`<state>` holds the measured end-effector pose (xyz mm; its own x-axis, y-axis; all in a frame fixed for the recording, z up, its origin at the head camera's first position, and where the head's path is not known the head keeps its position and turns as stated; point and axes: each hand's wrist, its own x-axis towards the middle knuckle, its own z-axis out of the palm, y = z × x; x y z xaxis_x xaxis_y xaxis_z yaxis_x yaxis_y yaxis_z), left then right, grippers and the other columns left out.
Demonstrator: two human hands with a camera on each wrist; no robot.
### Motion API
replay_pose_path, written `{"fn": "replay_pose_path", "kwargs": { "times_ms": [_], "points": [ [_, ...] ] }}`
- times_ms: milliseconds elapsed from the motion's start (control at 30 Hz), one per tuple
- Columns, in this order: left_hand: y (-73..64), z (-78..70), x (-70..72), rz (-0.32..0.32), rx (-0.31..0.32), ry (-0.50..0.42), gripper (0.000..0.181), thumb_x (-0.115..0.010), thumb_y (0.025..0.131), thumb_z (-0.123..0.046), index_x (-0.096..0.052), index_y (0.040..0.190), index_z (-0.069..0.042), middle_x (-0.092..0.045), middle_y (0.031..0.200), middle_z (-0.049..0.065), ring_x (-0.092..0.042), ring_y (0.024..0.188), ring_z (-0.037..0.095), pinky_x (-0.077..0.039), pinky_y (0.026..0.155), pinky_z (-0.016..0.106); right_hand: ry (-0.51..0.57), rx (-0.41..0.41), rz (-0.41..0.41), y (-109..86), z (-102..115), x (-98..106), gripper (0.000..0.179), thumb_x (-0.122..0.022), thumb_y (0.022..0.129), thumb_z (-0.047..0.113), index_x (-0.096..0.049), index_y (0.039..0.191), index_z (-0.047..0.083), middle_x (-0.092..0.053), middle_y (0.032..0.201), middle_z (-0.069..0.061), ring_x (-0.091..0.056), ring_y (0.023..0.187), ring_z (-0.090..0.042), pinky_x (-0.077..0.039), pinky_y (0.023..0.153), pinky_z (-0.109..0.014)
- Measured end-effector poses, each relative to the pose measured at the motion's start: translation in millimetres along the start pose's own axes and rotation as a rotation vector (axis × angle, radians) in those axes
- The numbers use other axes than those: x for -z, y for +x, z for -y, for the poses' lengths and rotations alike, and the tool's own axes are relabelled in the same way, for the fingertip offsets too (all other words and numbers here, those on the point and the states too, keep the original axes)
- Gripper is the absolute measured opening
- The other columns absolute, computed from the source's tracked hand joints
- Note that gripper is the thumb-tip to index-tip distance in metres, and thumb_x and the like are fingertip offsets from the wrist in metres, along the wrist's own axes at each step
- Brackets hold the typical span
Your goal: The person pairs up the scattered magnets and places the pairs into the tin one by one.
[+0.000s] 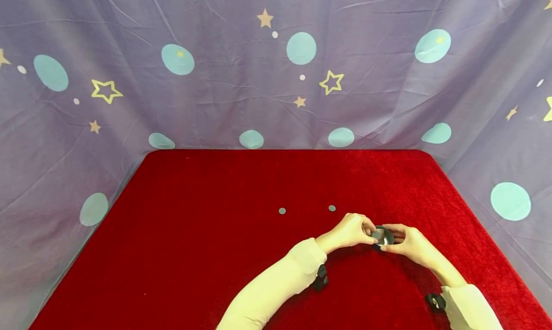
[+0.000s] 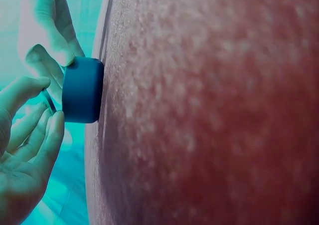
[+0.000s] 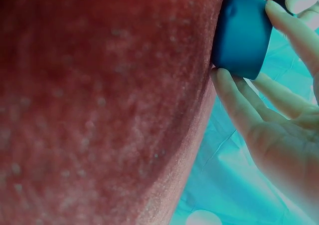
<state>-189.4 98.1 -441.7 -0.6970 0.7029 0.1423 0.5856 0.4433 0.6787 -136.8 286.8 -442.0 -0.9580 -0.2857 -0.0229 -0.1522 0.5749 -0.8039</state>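
My left hand [image 1: 350,232] pinches a small thin round disc [image 1: 376,235] between thumb and fingers. In the left wrist view the disc [image 2: 49,101] is tilted, close beside the open side of a dark round container [image 2: 82,91]. With thumb and fingers on opposite sides, my right hand [image 1: 412,246] grips this container [image 1: 390,236], whose shiny interior shows in the head view. The right wrist view shows the container [image 3: 242,35] standing on the red cloth, the right fingertips low on its wall.
Two more small grey discs, one farther left [image 1: 282,210] and one nearer the hands [image 1: 332,208], lie on the red cloth [image 1: 194,234] covering the table. A purple curtain [image 1: 224,81] with stars and dots hangs behind and along both sides.
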Motion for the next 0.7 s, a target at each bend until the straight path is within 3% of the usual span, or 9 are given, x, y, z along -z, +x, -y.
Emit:
{"fn": "replay_pose_path", "kwargs": {
  "times_ms": [700],
  "points": [
    [6.2, -4.5, -10.7, -0.07, 0.037, 0.061, 0.02, -0.073, 0.072, -0.02, -0.069, 0.088, -0.008, -0.06, 0.073, -0.007, -0.049, 0.062, -0.005, -0.036, 0.057, 0.003, 0.011, 0.018, -0.008, 0.2, -1.7, -0.6, 0.058, -0.071, 0.073, 0.013, -0.046, 0.115, -0.017, -0.056, 0.106, -0.029, -0.059, 0.091, -0.035, -0.05, 0.07, -0.03]
  ]
}}
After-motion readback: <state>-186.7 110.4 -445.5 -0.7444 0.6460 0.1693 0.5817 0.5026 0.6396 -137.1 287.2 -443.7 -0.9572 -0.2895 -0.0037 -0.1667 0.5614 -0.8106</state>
